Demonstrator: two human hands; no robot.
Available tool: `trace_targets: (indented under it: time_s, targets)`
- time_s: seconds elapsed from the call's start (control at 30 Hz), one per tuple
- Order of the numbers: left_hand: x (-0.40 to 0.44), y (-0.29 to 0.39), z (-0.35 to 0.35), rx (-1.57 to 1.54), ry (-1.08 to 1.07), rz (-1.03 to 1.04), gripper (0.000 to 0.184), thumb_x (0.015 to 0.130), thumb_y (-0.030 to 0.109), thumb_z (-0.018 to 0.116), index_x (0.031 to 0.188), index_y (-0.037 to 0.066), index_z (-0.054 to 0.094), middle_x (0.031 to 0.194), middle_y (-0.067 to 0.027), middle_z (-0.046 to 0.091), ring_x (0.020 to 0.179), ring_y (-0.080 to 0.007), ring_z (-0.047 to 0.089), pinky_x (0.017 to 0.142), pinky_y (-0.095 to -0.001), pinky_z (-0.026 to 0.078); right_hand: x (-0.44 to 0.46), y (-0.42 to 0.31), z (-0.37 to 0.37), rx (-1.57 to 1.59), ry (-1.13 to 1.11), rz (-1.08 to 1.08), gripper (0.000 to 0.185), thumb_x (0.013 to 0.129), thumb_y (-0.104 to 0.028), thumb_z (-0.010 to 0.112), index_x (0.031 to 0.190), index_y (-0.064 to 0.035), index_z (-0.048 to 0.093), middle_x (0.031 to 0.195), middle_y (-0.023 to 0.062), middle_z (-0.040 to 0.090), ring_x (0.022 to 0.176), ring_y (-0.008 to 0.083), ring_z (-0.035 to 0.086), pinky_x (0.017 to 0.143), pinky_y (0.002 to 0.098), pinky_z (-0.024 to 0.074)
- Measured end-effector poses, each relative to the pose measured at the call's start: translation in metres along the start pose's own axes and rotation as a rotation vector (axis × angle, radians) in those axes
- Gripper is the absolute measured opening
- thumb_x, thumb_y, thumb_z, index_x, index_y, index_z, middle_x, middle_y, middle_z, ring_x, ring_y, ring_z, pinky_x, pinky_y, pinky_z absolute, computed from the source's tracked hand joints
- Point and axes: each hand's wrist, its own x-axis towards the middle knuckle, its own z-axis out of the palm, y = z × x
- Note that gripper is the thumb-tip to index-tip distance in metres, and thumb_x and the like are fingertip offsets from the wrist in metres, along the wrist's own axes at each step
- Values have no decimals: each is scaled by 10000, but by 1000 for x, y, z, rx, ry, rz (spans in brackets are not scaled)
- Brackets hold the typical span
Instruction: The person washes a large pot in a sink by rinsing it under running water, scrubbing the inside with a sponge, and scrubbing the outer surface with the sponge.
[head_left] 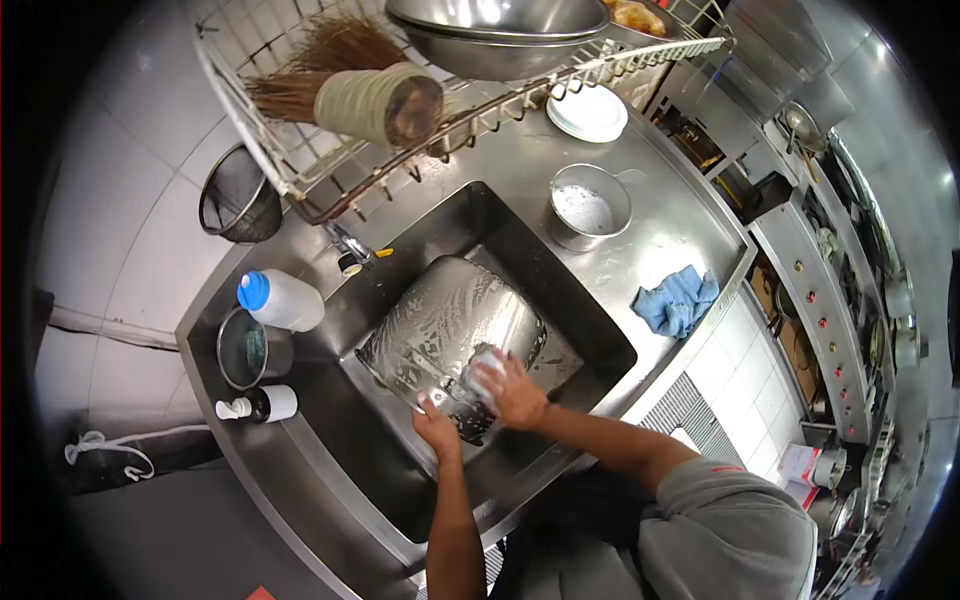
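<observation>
In the deep steel sink [320, 440] lies a large metal container [450, 310] on its side, its surface streaked with suds. My right hand [518, 396] is closed round a pale scrubbing pad [484, 374] and presses it on the container's lower right part. At the container's near edge, my left hand [436, 425] grips the rim with curled fingers. The faucet [350, 245] stands at the sink's far left edge, beyond the container.
A wire rack [300, 190] with a bristle brush [385, 105] and steel bowls [500, 50] hangs above. A metal pot [590, 207], white plates [588, 110] and a blue cloth [677, 301] lie right. Bottles [290, 300] [270, 403] and a small pot [252, 348] stand left.
</observation>
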Motion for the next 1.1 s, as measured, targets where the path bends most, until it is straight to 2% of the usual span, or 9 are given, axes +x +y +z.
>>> trace_targets:
  time_s: [0.17, 0.3, 0.43, 0.6, 0.67, 0.77, 0.9, 0.97, 1.1]
  targets:
    - [5, -3, 3, 78, -13, 42, 447, 1014, 281, 448, 1081, -146, 561, 998, -211, 656, 822, -260, 574, 783, -384, 463, 79, 83, 1, 31, 361, 424, 538, 880, -202, 545, 1330, 48, 391, 1323, 221, 463, 1218, 412, 433, 984, 567, 341]
    - [21, -6, 10, 228, 34, -33, 464, 1014, 292, 444, 1089, -151, 561, 1025, -251, 649, 853, -316, 591, 812, -402, 459, 48, 4, -1, 72, -20, -149, 619, 746, -249, 645, 1313, -57, 488, 1419, 150, 406, 1368, 374, 302, 1102, 564, 240]
    - [20, 0, 1, 304, -6, -82, 471, 1013, 291, 449, 1137, -153, 547, 1103, -277, 626, 951, -335, 605, 871, -391, 455, 77, 48, -8, 149, 189, -337, 452, 759, -175, 613, 1201, -79, 592, 1324, 109, 506, 1308, 355, 381, 1057, 565, 312]
    - [24, -31, 3, 177, 106, -48, 432, 1018, 256, 446, 1148, -144, 546, 1085, -234, 632, 949, -256, 592, 866, -366, 462, 138, 74, 18, 93, 421, 88, 506, 724, -296, 634, 1183, -85, 601, 1231, 98, 552, 1229, 340, 449, 1042, 560, 333]
    - [17, 3, 10, 174, 61, -103, 428, 1018, 252, 447, 1148, -144, 545, 1082, -234, 632, 936, -255, 588, 862, -367, 461, 104, 31, 7, 195, 270, -331, 522, 701, -352, 660, 1184, -166, 593, 1228, 83, 555, 1279, 302, 416, 1057, 585, 306]
    - [21, -17, 0, 367, 80, -90, 427, 1019, 256, 443, 1107, -148, 553, 1021, -225, 642, 854, -249, 564, 825, -375, 459, 109, 41, -5, 188, 204, -407, 460, 750, -367, 633, 1180, -204, 599, 1227, 75, 557, 1283, 280, 414, 1046, 628, 288]
    - [15, -9, 9, 240, 128, -38, 443, 1011, 285, 452, 990, -144, 563, 873, -194, 640, 744, -255, 517, 752, -397, 443, 207, 87, -3, -54, 181, 90, 425, 834, -403, 525, 1199, -202, 605, 1177, 84, 619, 1090, 267, 587, 1033, 597, 317]
    - [10, 12, 12, 324, 175, -37, 435, 997, 283, 480, 914, -135, 563, 790, -169, 617, 699, -242, 484, 708, -405, 431, 219, 55, -29, -111, -502, -49, 419, 806, -371, 539, 1180, -203, 624, 1097, 107, 649, 1036, 267, 610, 1043, 565, 331]
    - [5, -13, 0, 375, 67, -136, 466, 1024, 317, 418, 1059, -122, 572, 928, -126, 645, 810, -189, 536, 770, -336, 450, 179, 40, 16, 345, 230, -513, 399, 795, -345, 548, 1164, -218, 635, 972, 131, 676, 1046, 274, 607, 1041, 545, 347]
